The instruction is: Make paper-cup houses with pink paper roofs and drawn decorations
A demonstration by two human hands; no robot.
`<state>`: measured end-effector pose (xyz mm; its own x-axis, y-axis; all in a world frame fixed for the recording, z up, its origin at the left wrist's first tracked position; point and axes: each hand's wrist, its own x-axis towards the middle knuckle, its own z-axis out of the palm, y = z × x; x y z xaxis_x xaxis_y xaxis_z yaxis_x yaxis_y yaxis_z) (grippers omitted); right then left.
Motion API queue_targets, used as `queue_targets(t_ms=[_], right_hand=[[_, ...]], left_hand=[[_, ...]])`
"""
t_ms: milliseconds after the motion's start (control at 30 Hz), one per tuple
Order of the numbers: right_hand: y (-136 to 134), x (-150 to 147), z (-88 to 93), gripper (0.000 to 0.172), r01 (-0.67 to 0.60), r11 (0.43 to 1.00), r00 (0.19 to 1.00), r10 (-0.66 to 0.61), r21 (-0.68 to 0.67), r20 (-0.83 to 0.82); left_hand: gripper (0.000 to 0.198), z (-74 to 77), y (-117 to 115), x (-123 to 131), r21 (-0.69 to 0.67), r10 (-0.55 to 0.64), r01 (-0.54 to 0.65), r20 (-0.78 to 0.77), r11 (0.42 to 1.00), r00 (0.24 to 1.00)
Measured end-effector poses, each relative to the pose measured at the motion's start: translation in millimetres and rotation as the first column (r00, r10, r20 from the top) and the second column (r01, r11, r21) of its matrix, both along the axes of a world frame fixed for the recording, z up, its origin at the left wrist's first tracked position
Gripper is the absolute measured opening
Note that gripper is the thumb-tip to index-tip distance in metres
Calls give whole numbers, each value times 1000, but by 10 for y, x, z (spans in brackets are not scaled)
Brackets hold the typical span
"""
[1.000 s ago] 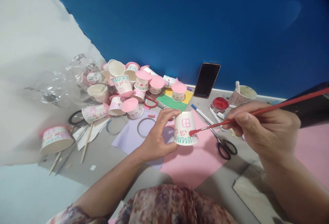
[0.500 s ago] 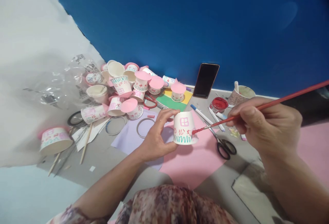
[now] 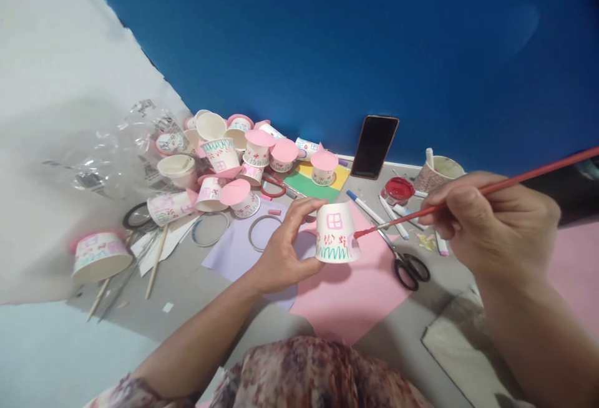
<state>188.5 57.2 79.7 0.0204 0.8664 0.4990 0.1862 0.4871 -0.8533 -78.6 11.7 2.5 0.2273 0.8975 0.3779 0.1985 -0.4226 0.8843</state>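
My left hand (image 3: 279,252) grips an upside-down white paper cup (image 3: 335,233) drawn with a pink window, red marks and green grass, held just above a pink paper sheet (image 3: 355,299). My right hand (image 3: 486,221) pinches a long red-handled paintbrush (image 3: 472,196). Its red-tipped bristles hover just right of the cup's side.
A pile of decorated cups with pink lids (image 3: 234,158) lies at the back left beside crumpled clear plastic (image 3: 135,146). A red paint pot (image 3: 397,189), markers (image 3: 369,208), scissors (image 3: 407,264), a leaning phone (image 3: 374,146) and a patterned cup (image 3: 437,174) sit behind the pink sheet.
The brush tip has drawn back slightly to the right, off the cup's side. My right hand rose a little. The cup and my left hand barely moved.
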Motion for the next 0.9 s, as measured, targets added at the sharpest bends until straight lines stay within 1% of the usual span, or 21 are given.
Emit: queue_targets(t_ms=[133,233,300,367,433,467,500,600,633,667,767,900], right_hand=[[38,37,45,26,41,998,998,-38,44,-59],[35,41,62,23,103,988,994,-99,111,-48],[37,51,62,22,149,979,987,-157,143,46],[70,89,54,20,179,952,954,-230,247,194],[146,159,44,20,184,907,885,-321,378,338],[200,204,40,21,190,886,841,-369,423,395],[260,254,36,24,209,873,791,-415,440,448],[454,408,12,33,324,862,634,-504,390,587],[517,452,-5,35,348,864,602,-503,363,620],[577,489,-29,37,357,872,589,-488,334,644],[742,553,-139,40,351,905,617,-416,240,667],[928,552,-344,37,394,914,637,-349,100,687]], left_hand=[[89,-21,4,0,-29,-7,8,16,1000,1000],[86,-34,14,2,-45,11,-10,19,999,1000],[83,-36,22,1,-68,38,-38,0,997,999],[81,-30,27,-4,-100,78,-80,-23,992,997],[79,-22,31,-11,-138,124,-127,-30,982,992],[78,-21,34,-13,-162,144,-147,-32,976,989],[76,-23,38,-16,-180,167,-170,-31,969,985],[77,-61,65,-23,-240,192,-195,-36,951,981],[78,-82,79,-25,-257,194,-196,-33,946,980],[80,-105,93,-27,-269,203,-203,-28,942,979],[80,-172,130,-25,-300,254,-247,-18,921,967],[74,-205,139,28,-322,333,-305,34,896,942]])
